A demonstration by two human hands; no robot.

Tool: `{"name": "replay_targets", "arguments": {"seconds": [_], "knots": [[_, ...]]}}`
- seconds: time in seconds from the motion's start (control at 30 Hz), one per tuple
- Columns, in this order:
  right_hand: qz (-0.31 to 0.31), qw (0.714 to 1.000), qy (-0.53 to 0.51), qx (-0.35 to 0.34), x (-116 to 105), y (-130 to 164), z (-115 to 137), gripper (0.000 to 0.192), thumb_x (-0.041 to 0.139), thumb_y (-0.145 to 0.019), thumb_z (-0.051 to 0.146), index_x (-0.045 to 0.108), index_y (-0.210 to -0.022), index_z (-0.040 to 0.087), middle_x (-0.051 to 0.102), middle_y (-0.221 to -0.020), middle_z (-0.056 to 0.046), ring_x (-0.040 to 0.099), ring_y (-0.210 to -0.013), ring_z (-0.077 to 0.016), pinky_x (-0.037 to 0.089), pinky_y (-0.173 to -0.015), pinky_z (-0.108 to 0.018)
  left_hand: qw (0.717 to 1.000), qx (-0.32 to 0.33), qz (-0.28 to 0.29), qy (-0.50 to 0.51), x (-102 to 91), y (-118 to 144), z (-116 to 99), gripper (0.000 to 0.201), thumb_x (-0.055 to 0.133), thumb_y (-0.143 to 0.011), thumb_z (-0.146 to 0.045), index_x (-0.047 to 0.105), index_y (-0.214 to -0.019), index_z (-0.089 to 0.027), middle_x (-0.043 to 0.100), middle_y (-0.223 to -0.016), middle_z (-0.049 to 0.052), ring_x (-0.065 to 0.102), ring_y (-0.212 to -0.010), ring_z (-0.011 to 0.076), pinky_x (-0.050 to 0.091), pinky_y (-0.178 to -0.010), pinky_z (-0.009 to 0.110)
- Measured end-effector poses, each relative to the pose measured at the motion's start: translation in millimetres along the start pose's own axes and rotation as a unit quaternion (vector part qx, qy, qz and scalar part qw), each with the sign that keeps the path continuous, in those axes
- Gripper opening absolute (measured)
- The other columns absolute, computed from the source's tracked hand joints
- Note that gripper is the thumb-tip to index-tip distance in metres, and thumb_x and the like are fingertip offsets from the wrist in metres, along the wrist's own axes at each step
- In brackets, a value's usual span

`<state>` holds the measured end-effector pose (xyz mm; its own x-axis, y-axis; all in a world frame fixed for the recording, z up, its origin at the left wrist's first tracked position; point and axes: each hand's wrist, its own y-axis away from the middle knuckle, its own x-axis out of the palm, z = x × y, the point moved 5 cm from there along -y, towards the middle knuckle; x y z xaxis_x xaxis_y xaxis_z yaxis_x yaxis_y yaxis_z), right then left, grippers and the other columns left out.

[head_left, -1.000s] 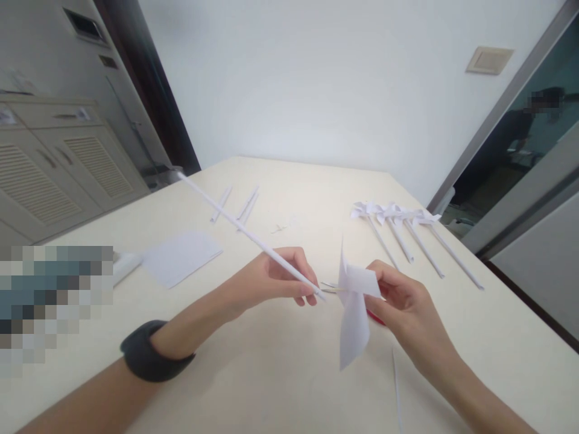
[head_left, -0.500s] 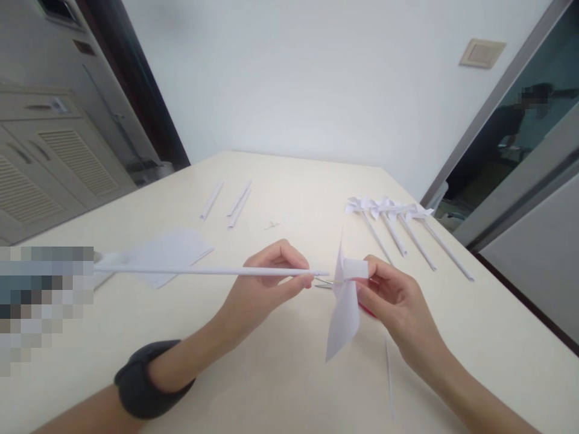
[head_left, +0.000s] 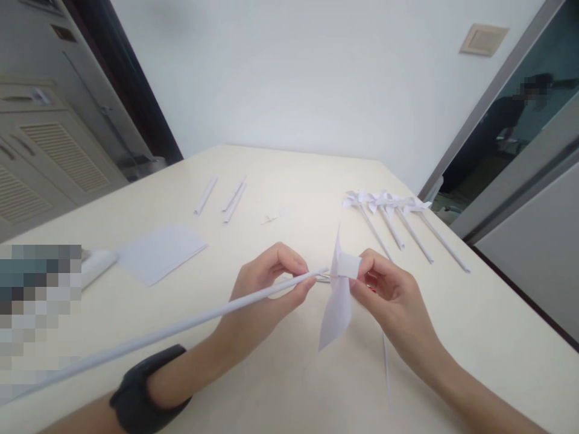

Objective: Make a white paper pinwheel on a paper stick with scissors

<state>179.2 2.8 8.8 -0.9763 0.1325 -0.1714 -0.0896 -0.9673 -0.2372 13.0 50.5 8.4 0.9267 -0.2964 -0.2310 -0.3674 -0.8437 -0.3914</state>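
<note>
- Four finished white paper pinwheels (head_left: 398, 220) lie well right on the cream table (head_left: 280, 374); paper sheets (head_left: 158, 253) lie left.
- Left hand (head_left: 266, 289) pinches a long white rolled-paper stick (head_left: 181, 328).
- Right hand (head_left: 384, 289) pinches a folded white paper pinwheel head (head_left: 339, 289) at the stick's tip.

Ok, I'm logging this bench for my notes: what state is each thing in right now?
left hand: pinching the paper stick near its tip.
right hand: gripping the pinwheel head, upright on edge.
Paper stick: tilted, tip at the pinwheel's centre.
finished pinwheels: lying flat in a row.
paper sheets: flat, stacked.
short paper rolls: lying loose.
</note>
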Motion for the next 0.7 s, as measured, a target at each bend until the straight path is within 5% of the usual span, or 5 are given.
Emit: {"name": "replay_targets", "arguments": {"seconds": [0.33, 0.53, 0.7], "knots": [[-0.023, 0.998, 0.059, 0.009, 3.7, 4.3, -2.7, 0.017, 0.057, -0.085, 0.023, 0.05, -0.069, 0.021, 0.049, -0.068, 0.004, 0.045, -0.064, -0.0106, 0.036, -0.059, -0.024, 0.997, 0.005, -0.011, -0.074, 1.7, 1.9, 4.4, 0.012, 0.063, -0.08, -0.02, 0.052, -0.076, -0.023, 0.058, -0.076, -0.002, 0.057, -0.072, 0.0134, 0.045, -0.065, 0.026], [-0.048, 0.99, 0.135, 0.005, -1.9, -0.4, -7.4, 0.016, 0.056, -0.084, 0.023, 0.05, -0.07, 0.021, 0.05, -0.068, 0.004, 0.047, -0.064, -0.0113, 0.038, -0.059, -0.024, 0.991, -0.092, 0.073, 0.06, 12.8, -5.1, 12.6, 0.01, 0.063, -0.081, -0.025, 0.056, -0.086, -0.021, 0.062, -0.086, 0.0, 0.059, -0.082, 0.0134, 0.047, -0.071, 0.022], [-0.054, 0.993, 0.102, 0.008, -11.7, -10.9, -19.7, 0.016, 0.055, -0.085, 0.027, 0.05, -0.071, 0.02, 0.047, -0.066, 0.003, 0.049, -0.064, -0.0124, 0.039, -0.058, -0.024, 0.968, -0.117, 0.167, 0.146, 15.4, -11.3, 20.7, 0.019, 0.061, -0.082, -0.019, 0.061, -0.101, -0.019, 0.063, -0.105, 0.006, 0.061, -0.096, 0.0171, 0.048, -0.082, 0.026]]}}
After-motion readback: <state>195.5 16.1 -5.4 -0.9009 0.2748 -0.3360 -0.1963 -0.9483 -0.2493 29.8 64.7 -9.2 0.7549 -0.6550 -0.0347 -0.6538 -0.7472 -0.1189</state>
